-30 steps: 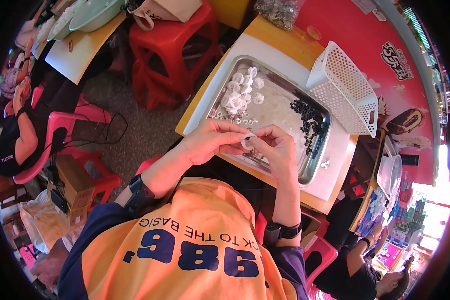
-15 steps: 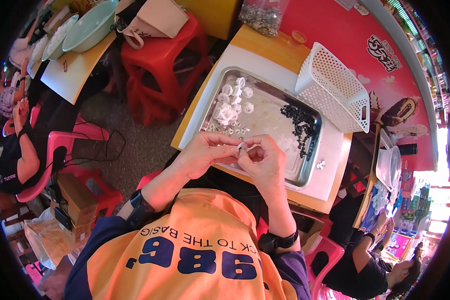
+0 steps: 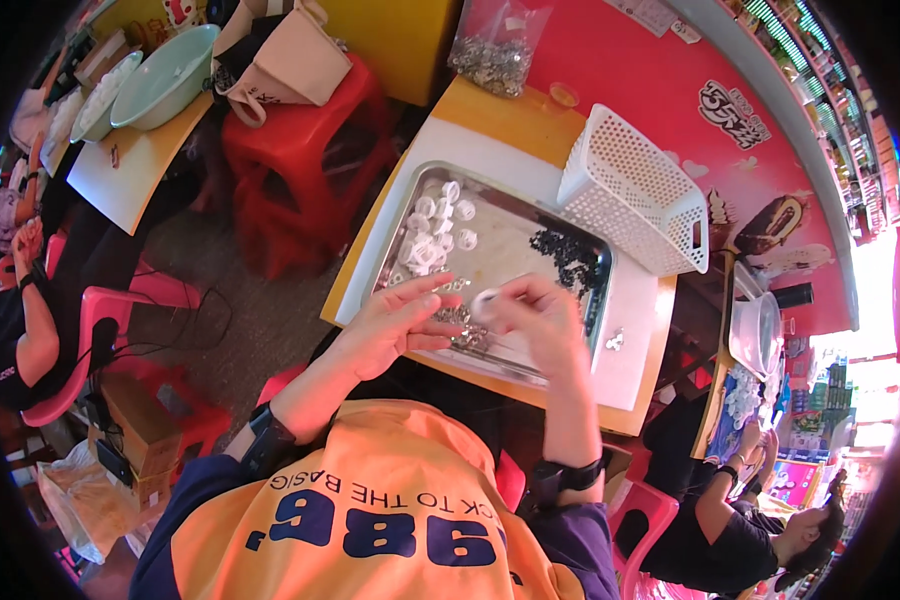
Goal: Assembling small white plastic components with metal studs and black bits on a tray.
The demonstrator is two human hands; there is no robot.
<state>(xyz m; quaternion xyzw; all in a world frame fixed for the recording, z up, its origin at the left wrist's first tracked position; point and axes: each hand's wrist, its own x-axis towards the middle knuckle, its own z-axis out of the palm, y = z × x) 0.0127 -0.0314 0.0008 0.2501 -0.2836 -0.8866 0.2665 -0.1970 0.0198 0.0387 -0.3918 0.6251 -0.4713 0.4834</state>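
As the left hand [image 3: 385, 330] opens over the near left part of a rectangular silver metal tray [image 3: 500, 245], its fingers apart and gripping nothing visible, the right hand [image 3: 535, 315] pinches a small round white plastic piece [image 3: 483, 305], blurred, between thumb and fingertips. A narrow gap separates the piece from the left fingertips. Below, small shiny metal parts [image 3: 470, 336] lie toward the near rim, partly hidden by the hands. Ring-shaped white plastic parts [image 3: 428, 252] cluster along the left side and tiny black pieces [image 3: 572, 262] crowd the right, leaving a bare stretch of tray floor between. At the far right rim, a white perforated plastic basket [image 3: 630, 195] closes off that side. To the right, a strip of the white-topped, yellow-edged table [image 3: 630, 385] runs alongside, bearing a few small pale pieces [image 3: 615, 340]; at its far end sits a clear plastic bag of silver parts [image 3: 495, 60]
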